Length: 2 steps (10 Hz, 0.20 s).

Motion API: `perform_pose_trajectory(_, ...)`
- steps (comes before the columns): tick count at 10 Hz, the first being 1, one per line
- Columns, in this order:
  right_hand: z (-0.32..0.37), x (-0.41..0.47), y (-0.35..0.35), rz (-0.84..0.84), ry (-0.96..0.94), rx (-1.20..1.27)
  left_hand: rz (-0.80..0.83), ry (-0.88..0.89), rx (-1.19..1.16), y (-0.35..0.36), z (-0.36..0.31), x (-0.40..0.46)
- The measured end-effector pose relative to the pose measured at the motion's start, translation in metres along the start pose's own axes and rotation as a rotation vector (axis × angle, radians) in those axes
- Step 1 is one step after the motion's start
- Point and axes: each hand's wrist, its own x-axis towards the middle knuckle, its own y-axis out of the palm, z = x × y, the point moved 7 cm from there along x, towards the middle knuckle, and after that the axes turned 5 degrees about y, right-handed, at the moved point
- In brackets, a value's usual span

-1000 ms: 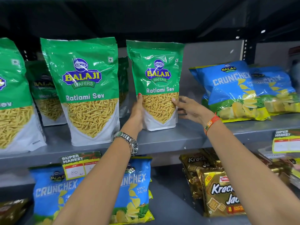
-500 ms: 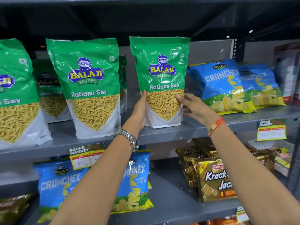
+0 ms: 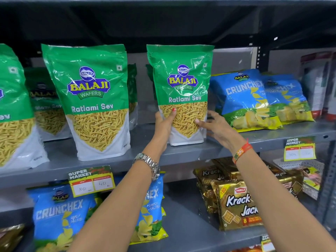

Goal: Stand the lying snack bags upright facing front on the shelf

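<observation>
On the middle shelf (image 3: pixel 181 155), right of centre, the held sev bag (image 3: pixel 181 91) stands upright, label to the front, long axis vertical, base on the shelf surface set back from the near lip. Left hand (image 3: pixel 164 124) clasps its lower left edge, thumb across the front panel. Right hand (image 3: pixel 217 128) lies at the lower right edge, fingers spread and only lightly touching; whether it truly grips cannot be told. Both hands sit low on the bag, the left slightly nearer its middle.

Left of it, a clear gap, then a second sev bag (image 3: pixel 91 99), upright. Right, the blue Crunchex bags (image 3: pixel 245 99) lean back rather than stand, just beside the right hand. Judgement: this bag looks seated; the next candidates lie rightward, nearer the right hand. Free room exists forward and left; overhead, the upper shelf is close above the bag top.
</observation>
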Motion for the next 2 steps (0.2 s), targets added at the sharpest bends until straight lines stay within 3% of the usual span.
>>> perform_pose_trajectory(2,-0.0051,0.0089,-0.0026,-0.007,-0.041,-0.014,-0.094,0.017,0.02,-0.0029,-0.0004,-0.0025)
